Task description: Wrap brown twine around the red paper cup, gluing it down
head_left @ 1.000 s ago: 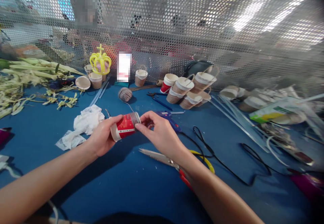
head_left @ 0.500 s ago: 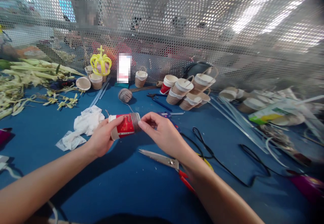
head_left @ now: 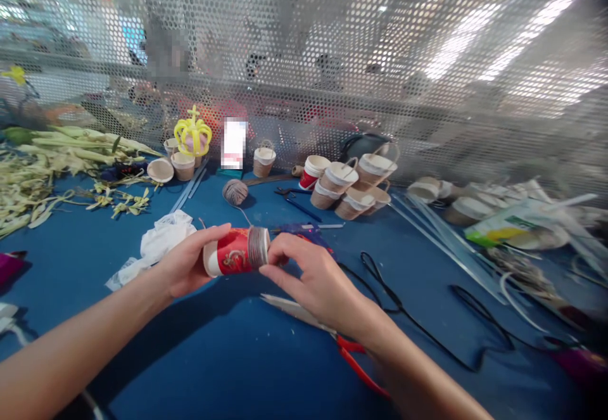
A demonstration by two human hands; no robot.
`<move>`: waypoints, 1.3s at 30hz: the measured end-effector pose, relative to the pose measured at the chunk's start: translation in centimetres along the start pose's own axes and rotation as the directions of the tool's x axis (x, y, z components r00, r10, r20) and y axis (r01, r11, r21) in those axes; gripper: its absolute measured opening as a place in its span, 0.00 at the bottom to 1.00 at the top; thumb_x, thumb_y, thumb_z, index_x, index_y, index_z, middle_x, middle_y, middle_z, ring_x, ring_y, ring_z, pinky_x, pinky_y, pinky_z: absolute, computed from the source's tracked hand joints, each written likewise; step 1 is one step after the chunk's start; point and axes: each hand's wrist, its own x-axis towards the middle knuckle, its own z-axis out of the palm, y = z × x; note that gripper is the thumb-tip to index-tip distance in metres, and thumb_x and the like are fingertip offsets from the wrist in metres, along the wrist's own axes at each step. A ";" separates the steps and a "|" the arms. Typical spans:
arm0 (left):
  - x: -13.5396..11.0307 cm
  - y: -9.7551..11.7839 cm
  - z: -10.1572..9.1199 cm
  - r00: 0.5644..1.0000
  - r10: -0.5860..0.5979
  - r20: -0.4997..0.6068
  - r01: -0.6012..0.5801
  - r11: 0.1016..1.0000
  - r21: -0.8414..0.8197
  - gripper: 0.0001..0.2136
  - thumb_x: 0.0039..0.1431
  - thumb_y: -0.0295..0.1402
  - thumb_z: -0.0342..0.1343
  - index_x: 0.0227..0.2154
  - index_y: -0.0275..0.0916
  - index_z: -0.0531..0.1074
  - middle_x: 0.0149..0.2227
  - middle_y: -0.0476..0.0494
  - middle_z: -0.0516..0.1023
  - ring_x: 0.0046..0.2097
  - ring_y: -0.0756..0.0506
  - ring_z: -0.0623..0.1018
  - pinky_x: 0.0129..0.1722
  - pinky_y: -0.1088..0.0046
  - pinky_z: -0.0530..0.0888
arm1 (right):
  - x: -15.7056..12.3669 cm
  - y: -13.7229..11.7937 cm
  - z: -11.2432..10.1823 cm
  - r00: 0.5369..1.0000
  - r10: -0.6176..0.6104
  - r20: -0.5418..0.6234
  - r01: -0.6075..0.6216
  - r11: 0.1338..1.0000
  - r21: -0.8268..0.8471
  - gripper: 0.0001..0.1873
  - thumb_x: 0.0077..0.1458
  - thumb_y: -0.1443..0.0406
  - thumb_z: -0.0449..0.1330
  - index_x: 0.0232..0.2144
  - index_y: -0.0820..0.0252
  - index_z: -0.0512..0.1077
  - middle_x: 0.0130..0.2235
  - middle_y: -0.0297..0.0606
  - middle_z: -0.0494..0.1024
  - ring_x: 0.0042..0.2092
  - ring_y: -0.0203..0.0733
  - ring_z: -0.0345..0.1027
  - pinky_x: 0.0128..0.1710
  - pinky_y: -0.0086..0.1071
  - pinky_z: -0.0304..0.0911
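A red and white paper cup point(head_left: 234, 254) lies on its side in the air over the table, with grey yarn point(head_left: 258, 247) wound in several turns round its right end. My left hand point(head_left: 189, 256) is closed round the cup's left part, thumb on top. At the other end, my right hand point(head_left: 304, 274) has its thumb and bent fingers pinched on the cup's edge beside the yarn; the fingertips are partly hidden. From the cup a strand runs back to a grey yarn ball point(head_left: 235, 192). Beneath my right forearm are large scissors point(head_left: 351, 363) with red handles.
Wrapped cups with looped handles point(head_left: 338, 179) stand at the back. White crumpled tissue point(head_left: 164, 237) lies left, a glue gun point(head_left: 308, 235) behind my right hand. Right are a black cord point(head_left: 413, 318) and clear sticks point(head_left: 441, 242). Left are dried husks point(head_left: 71, 147); a perforated metal screen point(head_left: 285, 46) rises behind.
The cup has turned in my hands, so a different part of its print faces me. My right fingers have shifted at its wound end. The whole view has tilted up slightly.
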 end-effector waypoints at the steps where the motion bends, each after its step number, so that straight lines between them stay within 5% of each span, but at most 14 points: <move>1: -0.1 -0.1 0.0 1.000 0.028 -0.003 -0.028 0.999 0.024 0.08 0.45 0.32 0.59 0.26 0.31 0.75 0.23 0.42 0.77 0.22 0.51 0.73 0.22 0.79 0.68 | -0.2 0.0 -0.1 1.000 -0.016 0.011 0.016 1.000 -0.006 0.05 0.50 0.65 0.56 0.24 0.59 0.64 0.28 0.33 0.69 0.30 0.34 0.61 0.32 0.29 0.58; 8: -0.7 -1.3 0.0 0.980 0.190 0.057 -0.199 0.944 0.262 0.06 0.39 0.30 0.63 0.22 0.33 0.75 0.21 0.45 0.77 0.22 0.51 0.72 0.23 0.79 0.68 | -0.1 0.6 -1.3 0.962 0.226 -0.152 -0.219 0.974 0.061 0.11 0.55 0.60 0.50 0.28 0.59 0.68 0.28 0.34 0.73 0.30 0.36 0.65 0.30 0.30 0.60; 16: -1.2 -1.9 -0.3 0.954 0.183 0.239 -0.287 0.794 0.537 0.08 0.45 0.32 0.58 0.17 0.34 0.73 0.16 0.50 0.68 0.19 0.53 0.63 0.20 0.79 0.60 | 0.5 1.9 0.0 0.961 0.166 0.223 -0.232 0.921 0.312 0.24 0.59 0.55 0.40 0.37 0.59 0.72 0.38 0.37 0.76 0.42 0.40 0.67 0.45 0.36 0.59; 21: -1.0 -2.2 -0.5 0.949 0.137 0.283 -0.291 0.725 0.625 0.12 0.50 0.34 0.54 0.15 0.34 0.70 0.15 0.51 0.62 0.19 0.54 0.56 0.18 0.78 0.54 | 0.6 1.7 0.4 0.939 0.171 0.300 -0.309 0.805 0.507 0.24 0.58 0.53 0.41 0.43 0.60 0.69 0.43 0.38 0.74 0.45 0.39 0.66 0.46 0.36 0.59; 35: -0.3 -3.2 -0.1 0.960 0.103 0.259 -0.240 0.779 0.579 0.14 0.46 0.40 0.56 0.15 0.36 0.68 0.15 0.52 0.61 0.19 0.54 0.57 0.20 0.77 0.55 | 0.2 -0.4 0.4 0.962 -0.039 0.271 -0.101 0.869 0.485 0.27 0.59 0.53 0.35 0.50 0.60 0.63 0.55 0.38 0.63 0.58 0.36 0.49 0.57 0.35 0.44; 39: -0.2 -3.4 -0.1 0.969 0.113 0.219 -0.223 0.782 0.583 0.17 0.49 0.40 0.54 0.10 0.36 0.66 0.12 0.53 0.59 0.17 0.55 0.55 0.18 0.77 0.53 | 0.4 -0.3 0.9 0.974 0.011 0.224 -0.115 0.884 0.453 0.25 0.59 0.54 0.37 0.49 0.59 0.64 0.53 0.38 0.66 0.55 0.38 0.56 0.54 0.35 0.50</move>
